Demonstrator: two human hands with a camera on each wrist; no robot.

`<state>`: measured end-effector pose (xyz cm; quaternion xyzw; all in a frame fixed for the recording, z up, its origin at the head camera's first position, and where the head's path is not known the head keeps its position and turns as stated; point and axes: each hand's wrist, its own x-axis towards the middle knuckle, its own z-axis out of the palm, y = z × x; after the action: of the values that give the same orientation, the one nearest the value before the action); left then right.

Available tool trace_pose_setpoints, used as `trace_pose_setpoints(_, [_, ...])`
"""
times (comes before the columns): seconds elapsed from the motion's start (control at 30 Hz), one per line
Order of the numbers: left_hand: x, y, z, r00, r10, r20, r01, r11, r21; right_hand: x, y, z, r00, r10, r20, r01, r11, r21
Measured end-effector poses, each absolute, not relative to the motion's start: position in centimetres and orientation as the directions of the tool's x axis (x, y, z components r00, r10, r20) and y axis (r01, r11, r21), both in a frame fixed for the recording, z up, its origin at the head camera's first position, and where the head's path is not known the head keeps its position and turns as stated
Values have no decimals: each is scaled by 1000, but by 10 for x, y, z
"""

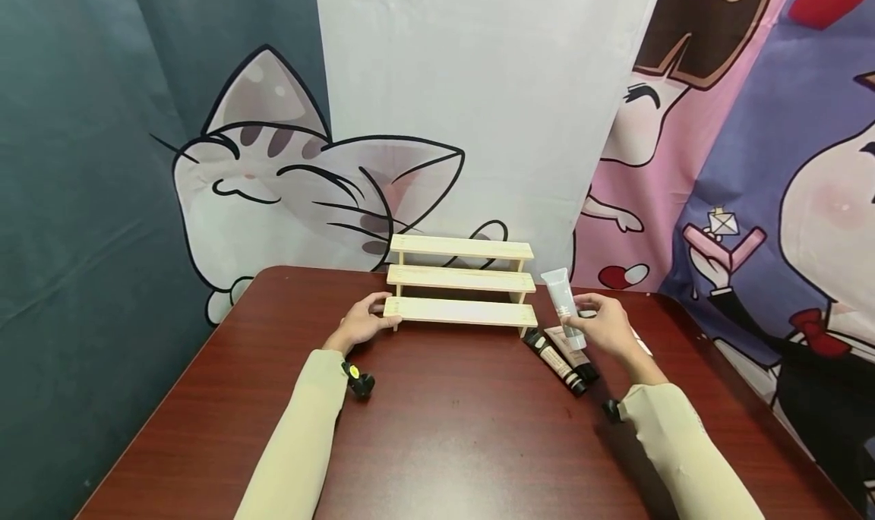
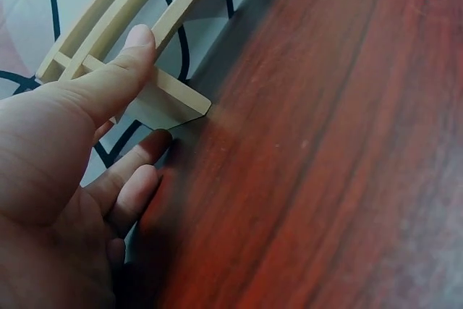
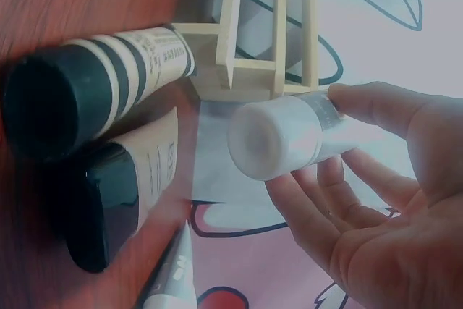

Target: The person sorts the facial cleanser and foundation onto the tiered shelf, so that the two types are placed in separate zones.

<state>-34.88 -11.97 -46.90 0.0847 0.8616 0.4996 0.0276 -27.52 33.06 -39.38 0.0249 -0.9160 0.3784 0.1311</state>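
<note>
A three-tier pale wooden display rack [image 1: 461, 311] stands toward the back of the table. My left hand [image 1: 360, 325] grips its left end, thumb [image 2: 130, 63] over the lowest board and the other fingers beside the side panel. Right of the rack, my right hand [image 1: 607, 328] pinches a pale squeeze tube [image 1: 562, 304] between thumb and fingers, its white cap [image 3: 264, 139] pointing down. Beneath it lie a black-and-beige striped tube [image 1: 557, 360] and a beige tube with a black cap [image 1: 577, 357].
Another white tube [image 3: 177, 273] lies beside the beige one, mostly behind my right hand in the head view. The reddish-brown table [image 1: 437, 429] ends at a cartoon-printed cloth backdrop [image 1: 492, 110] just behind the rack.
</note>
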Motion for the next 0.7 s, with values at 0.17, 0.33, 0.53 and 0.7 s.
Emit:
trace_pose_setpoints(0.17, [-346, -118, -468, -984, 168, 55, 133, 498, 857, -275, 329, -394, -968, 50, 244, -140, 701, -699])
trace_pose_setpoints(0.33, [-346, -117, -470, -986, 164, 35, 114, 501, 858, -274, 326, -395, -965, 56, 255, -147, 688, -710])
trace_pose_setpoints(0.53, [-345, -117, -469, -986, 163, 40, 118, 507, 854, -275, 323, -396, -958, 43, 284, -188, 655, -732])
trace_pose_setpoints(0.7, [-346, -118, -467, -985, 166, 43, 124, 520, 845, -279, 319, -396, -950, 52, 308, -206, 637, -743])
